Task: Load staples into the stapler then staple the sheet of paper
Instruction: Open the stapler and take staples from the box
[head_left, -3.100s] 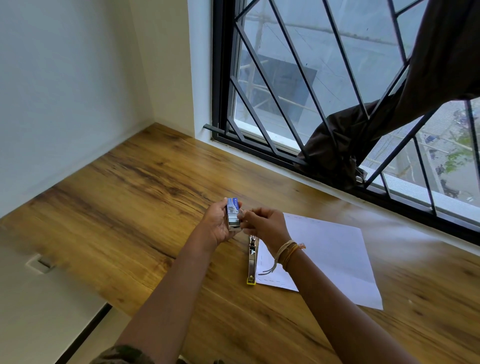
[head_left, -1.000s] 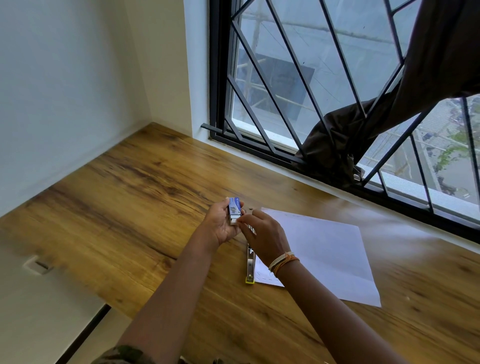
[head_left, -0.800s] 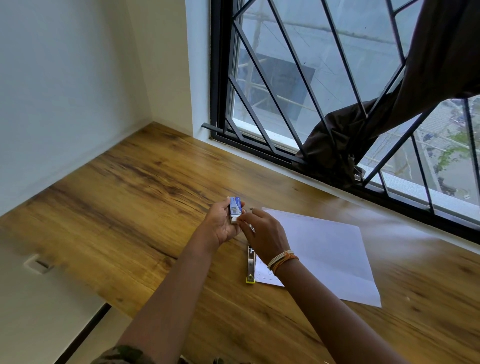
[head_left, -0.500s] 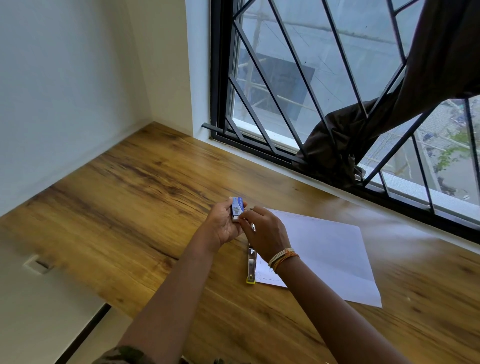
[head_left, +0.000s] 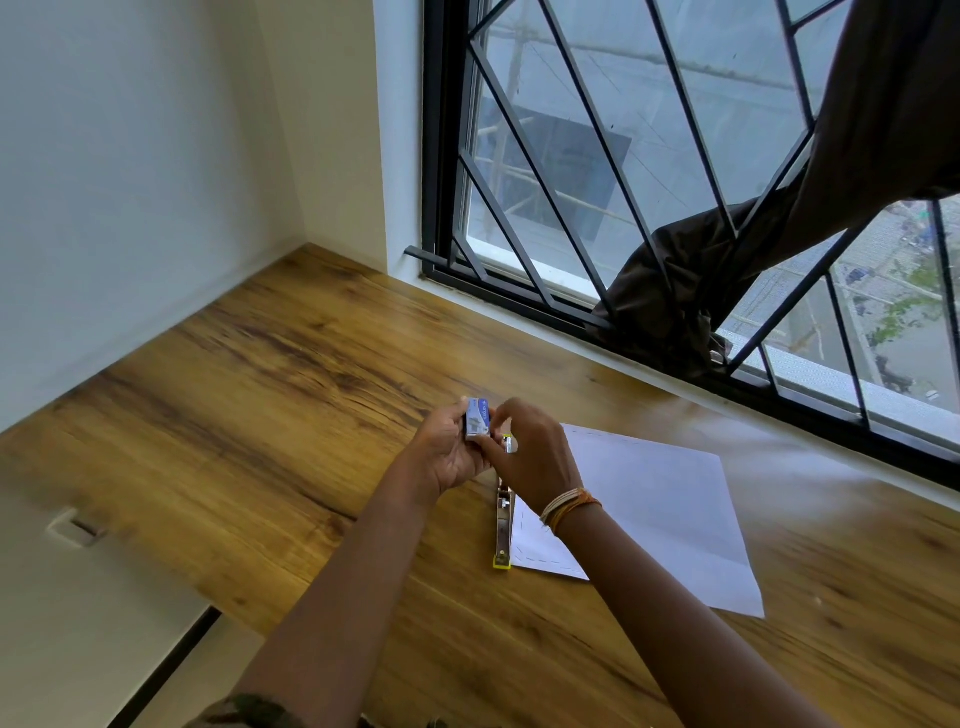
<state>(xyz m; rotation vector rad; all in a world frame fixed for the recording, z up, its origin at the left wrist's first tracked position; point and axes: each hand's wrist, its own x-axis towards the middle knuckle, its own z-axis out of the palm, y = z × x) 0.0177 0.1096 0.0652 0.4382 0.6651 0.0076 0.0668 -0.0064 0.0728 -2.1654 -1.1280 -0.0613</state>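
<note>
1. Two bare forearms enter from the 6 o'clock edge and narrow toward the picture's centre, each ending in a bare hand: the left hand (head_left: 451, 451) and the right hand (head_left: 535, 453).
2. The right wrist carries a stack of thin thread bands (head_left: 569, 509), pale cream strands on the hand side and orange strands on the arm side, with a loose frayed end hanging at their 7 o'clock side.
3. At the 6 o'clock edge, a small patch of mottled olive-and-brown camouflage-patterned sleeve fabric (head_left: 244, 713) covers the upper left arm.
4. No rings or watch show on either hand.
</note>
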